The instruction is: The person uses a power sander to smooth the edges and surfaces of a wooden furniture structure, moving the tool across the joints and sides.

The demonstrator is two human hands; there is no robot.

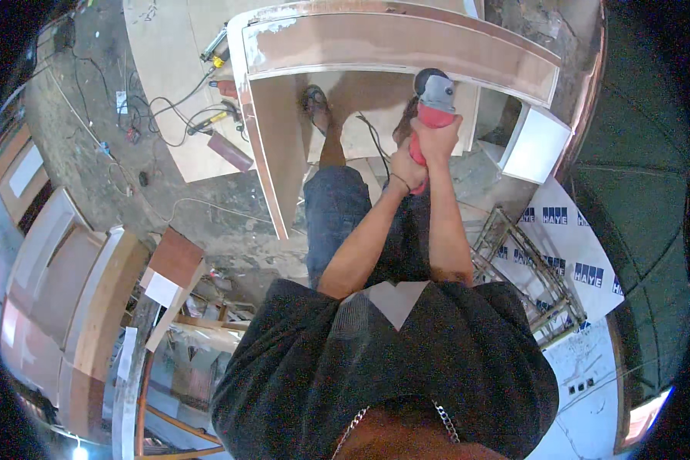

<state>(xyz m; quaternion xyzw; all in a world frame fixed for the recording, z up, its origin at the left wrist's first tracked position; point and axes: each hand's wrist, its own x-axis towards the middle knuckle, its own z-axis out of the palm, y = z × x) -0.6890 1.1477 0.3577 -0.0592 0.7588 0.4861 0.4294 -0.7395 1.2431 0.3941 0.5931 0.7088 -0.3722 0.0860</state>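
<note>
Dusty workshop floor — wooden cabinet upright; red grinder at its front edge, clenched by right hand and left hand.

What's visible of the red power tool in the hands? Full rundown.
The angle grinder has a red body, seemingly plastic, and a grey metal-looking head with a dark rounded guard on top. It points away from the person, up against the wooden cabinet frame. The right hand wraps the body; the left hand closes lower on its rear end. Disc not visible.
</note>
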